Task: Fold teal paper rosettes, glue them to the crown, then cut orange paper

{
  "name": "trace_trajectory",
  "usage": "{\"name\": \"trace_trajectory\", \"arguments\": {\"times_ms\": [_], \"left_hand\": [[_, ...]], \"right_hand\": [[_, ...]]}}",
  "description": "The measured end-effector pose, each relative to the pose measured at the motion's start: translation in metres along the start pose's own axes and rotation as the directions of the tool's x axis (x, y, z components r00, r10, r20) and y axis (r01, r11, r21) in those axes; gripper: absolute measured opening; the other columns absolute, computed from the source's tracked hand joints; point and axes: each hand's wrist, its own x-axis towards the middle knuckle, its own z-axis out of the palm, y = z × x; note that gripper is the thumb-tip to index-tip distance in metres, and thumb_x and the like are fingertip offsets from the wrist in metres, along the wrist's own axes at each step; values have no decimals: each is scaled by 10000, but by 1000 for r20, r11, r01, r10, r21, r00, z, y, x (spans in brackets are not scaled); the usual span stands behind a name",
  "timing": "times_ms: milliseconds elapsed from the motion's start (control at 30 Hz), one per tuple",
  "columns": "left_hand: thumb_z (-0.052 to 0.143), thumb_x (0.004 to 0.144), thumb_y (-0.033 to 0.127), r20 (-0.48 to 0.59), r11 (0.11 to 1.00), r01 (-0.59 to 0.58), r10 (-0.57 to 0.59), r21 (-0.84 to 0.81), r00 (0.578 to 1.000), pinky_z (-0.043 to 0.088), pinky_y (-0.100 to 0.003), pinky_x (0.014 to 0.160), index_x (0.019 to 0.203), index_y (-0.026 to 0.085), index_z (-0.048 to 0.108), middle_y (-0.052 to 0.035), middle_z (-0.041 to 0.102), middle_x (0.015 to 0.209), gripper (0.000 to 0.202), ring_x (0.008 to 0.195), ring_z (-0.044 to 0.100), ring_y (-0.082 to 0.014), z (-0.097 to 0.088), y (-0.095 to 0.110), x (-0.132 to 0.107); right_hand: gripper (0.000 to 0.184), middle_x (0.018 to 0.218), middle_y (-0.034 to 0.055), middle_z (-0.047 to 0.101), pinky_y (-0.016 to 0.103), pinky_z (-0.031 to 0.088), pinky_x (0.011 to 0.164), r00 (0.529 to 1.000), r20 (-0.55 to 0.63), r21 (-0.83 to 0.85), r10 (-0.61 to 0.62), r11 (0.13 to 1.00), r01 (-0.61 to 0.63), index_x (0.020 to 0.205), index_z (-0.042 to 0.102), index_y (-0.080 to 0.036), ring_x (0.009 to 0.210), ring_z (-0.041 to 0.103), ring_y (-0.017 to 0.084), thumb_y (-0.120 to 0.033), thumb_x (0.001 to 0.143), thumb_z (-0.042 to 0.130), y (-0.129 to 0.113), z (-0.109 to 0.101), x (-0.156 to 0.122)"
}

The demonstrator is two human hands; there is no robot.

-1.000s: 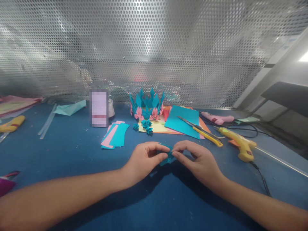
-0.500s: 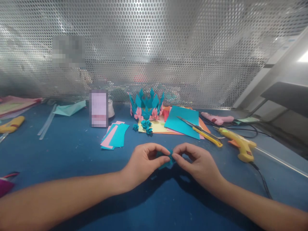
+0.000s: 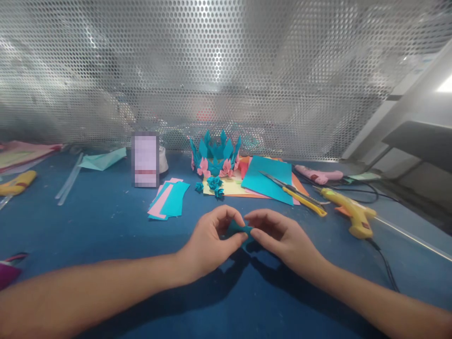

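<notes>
A small piece of folded teal paper (image 3: 237, 229) is pinched between my two hands above the blue table, partly covered by the fingers. My left hand (image 3: 215, 238) grips its left side between thumb and forefinger. On the other side, the thumb and fingers of my right hand (image 3: 284, 235) close on the paper's right end. Beyond my hands lie several small teal paper flowers (image 3: 214, 183). Behind these stands a teal paper crown (image 3: 215, 155) trimmed with pink paper flowers (image 3: 204, 167).
Cut paper strips (image 3: 173, 200) lie left of the flowers. To the right are teal sheets (image 3: 264, 176), a yellow cutter knife (image 3: 305, 200), a yellow glue gun (image 3: 353, 214) with its cord, and a pink glue gun (image 3: 319, 175). A perforated metal panel (image 3: 219, 70) closes the back.
The teal paper has turned between my fingers, and a different part of it shows. My right fingers have shifted slightly left, and the hands are closer together.
</notes>
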Motion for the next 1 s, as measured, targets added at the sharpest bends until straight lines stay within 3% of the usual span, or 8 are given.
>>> {"name": "trace_trajectory", "arguments": {"times_ms": [67, 200, 333, 467, 567, 733, 867, 1000], "left_hand": [[629, 710, 145, 3, 1000, 5, -5, -23, 1000, 389, -216, 628, 847, 177, 493, 28, 511, 757, 196, 694, 489, -90, 0, 1, 0], [636, 684, 154, 11, 996, 62, -62, -67, 998, 376, -227, 618, 883, 176, 472, 28, 481, 769, 258, 690, 471, -94, 0, 1, 3], [674, 668, 211, 77, 979, 158, -149, -128, 986, 365, -231, 594, 898, 172, 481, 26, 491, 765, 303, 651, 447, -92, -1, 0, 7], [708, 667, 284, 77, 971, 174, -163, -161, 984, 375, -233, 629, 871, 169, 520, 10, 521, 799, 300, 695, 477, -101, -2, -2, 8], [721, 664, 307, 60, 968, 194, -187, -157, 980, 352, -216, 577, 858, 170, 512, 31, 504, 724, 316, 622, 450, -82, -3, -3, 9], [718, 673, 311, 79, 971, 211, -203, -110, 976, 297, -201, 507, 865, 173, 481, 79, 446, 587, 335, 521, 398, -64, -5, -6, 10], [731, 666, 321, 94, 970, 216, -207, -109, 974, 342, -213, 566, 912, 168, 504, 59, 468, 645, 368, 603, 444, -83, -5, -6, 12], [735, 662, 378, 42, 935, 272, -269, -230, 962, 390, -228, 633, 923, 165, 508, 11, 516, 805, 407, 712, 494, -98, -5, -3, 14]], "right_hand": [[179, 701, -1, 592, 225, 478, 581, 998, 44, -10, 44, 999, -43, 822, 590, -190, 627, 558, 113, -366, 788, 578, -1, -1, 1], [234, 595, -36, 505, 197, 416, 495, 999, 24, -55, 49, 997, -47, 699, 550, -183, 524, 469, 83, -396, 792, 578, -4, -1, 0], [227, 603, -25, 524, 201, 416, 516, 999, -32, -139, -19, 990, 14, 702, 563, -182, 549, 480, 93, -378, 816, 559, -5, -2, -2], [209, 602, -26, 527, 209, 423, 540, 998, -43, -187, -50, 981, 41, 702, 563, -184, 563, 489, 100, -345, 833, 542, -4, -3, -4], [191, 623, -23, 534, 217, 437, 554, 999, -12, -139, -30, 990, 28, 735, 561, -186, 573, 500, 103, -345, 839, 533, -1, -2, -3], [193, 734, -7, 546, 238, 478, 593, 997, 68, 5, -23, 1000, 23, 950, 529, -204, 638, 536, 118, -337, 815, 564, 3, 2, -3], [72, 696, -23, 497, 223, 469, 586, 993, -25, -57, -113, 992, 111, 820, 502, -208, 622, 507, 108, -271, 831, 536, 2, 1, -4], [92, 705, -4, 537, 221, 466, 583, 979, -69, -149, -193, 972, 181, 760, 534, -201, 636, 526, 114, -218, 840, 491, 1, -2, -5]]}}
